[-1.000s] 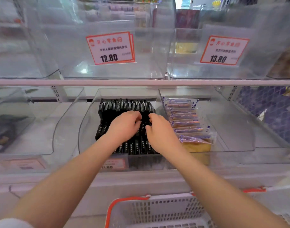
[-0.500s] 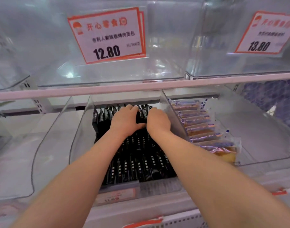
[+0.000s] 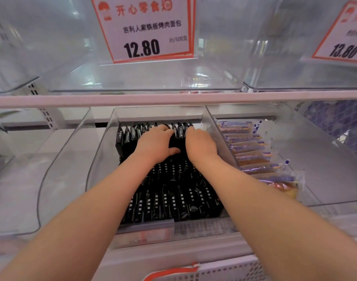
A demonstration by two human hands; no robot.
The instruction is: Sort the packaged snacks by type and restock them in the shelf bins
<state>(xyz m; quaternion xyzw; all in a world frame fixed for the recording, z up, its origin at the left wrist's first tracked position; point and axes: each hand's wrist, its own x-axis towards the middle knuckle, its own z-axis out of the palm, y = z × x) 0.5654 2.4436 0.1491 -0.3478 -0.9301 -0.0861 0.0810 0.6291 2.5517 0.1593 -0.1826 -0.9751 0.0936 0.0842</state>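
Observation:
Rows of upright black snack packets (image 3: pixel 169 199) fill a clear plastic bin (image 3: pixel 98 159) on the lower shelf. Both hands reach deep into this bin, side by side at its back row. My left hand (image 3: pixel 153 145) curls its fingers over the tops of the packets, with the thumb stretched out underneath towards the right. My right hand (image 3: pixel 201 145) is right beside it, fingers tucked down among the back packets. A dark bundle of packets sits between the two hands. The fingertips are hidden.
The bin to the right holds a row of blue-wrapped cakes (image 3: pixel 250 151). Clear bins on the upper shelf carry price cards reading 12.80 (image 3: pixel 145 27) and 13.80 (image 3: pixel 343 37). The shelf rail (image 3: pixel 72 100) runs just above my hands. A white basket with an orange rim (image 3: pixel 224 270) is below.
Both hands have moved from the middle of the black packets to the back row of the bin. My head has come closer and lower, so the basket has nearly left the view.

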